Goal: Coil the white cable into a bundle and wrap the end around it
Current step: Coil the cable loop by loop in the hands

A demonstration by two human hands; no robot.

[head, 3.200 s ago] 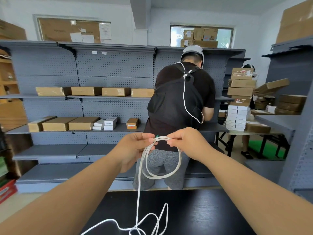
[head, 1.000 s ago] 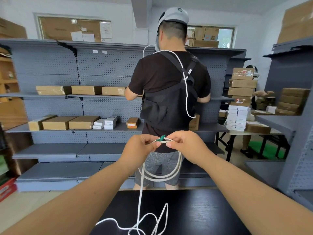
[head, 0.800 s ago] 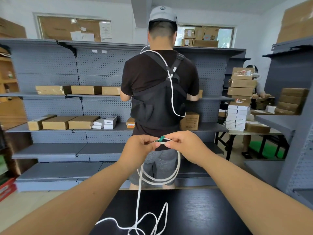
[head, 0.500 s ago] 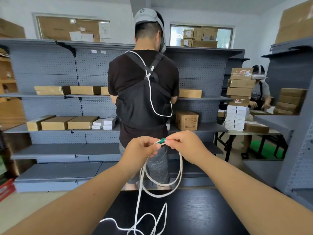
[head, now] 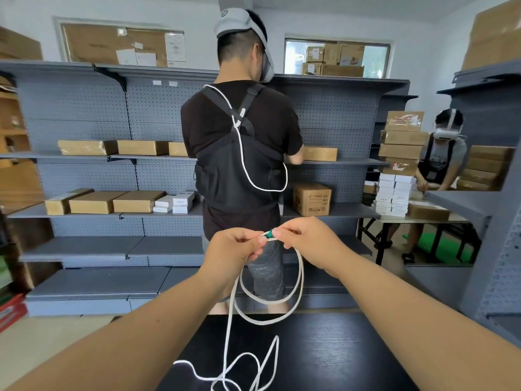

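Both hands are raised over the black surface [head: 332,359], knuckles nearly meeting. The left hand [head: 235,249] has its fingers curled in, pinching the top of the white cable [head: 300,277]; the right hand [head: 308,241] pinches the same gathered spot from the other side, thumb and forefinger closed beside a small green piece [head: 270,233] that pokes up between them; whether that is a plug or a tie I cannot tell.

At least two loops hang straight down from that pinch, so the bundle's long axis is vertical; its lowest curve hangs near the far edge of the surface, touching or not I cannot say.

The coming move turns on the loose run. It drops from under the left hand, on the left side of the loops, down to the surface; there the rest lies in slack, crossing curls toward the near edge, well below both hands. So the uncoiled length lies below the grip and a little to the left; the left hand is nearer to it.

I would judge the coiling only partly done, and the wrapping of the end not yet begun; the next loop seems to call for one hand to keep the pinch while the other gathers slack from below; those crossed curls could snag.

Beyond, a person in a black top [head: 239,131] faces grey shelving [head: 84,156] stocked with cardboard boxes [head: 311,199].
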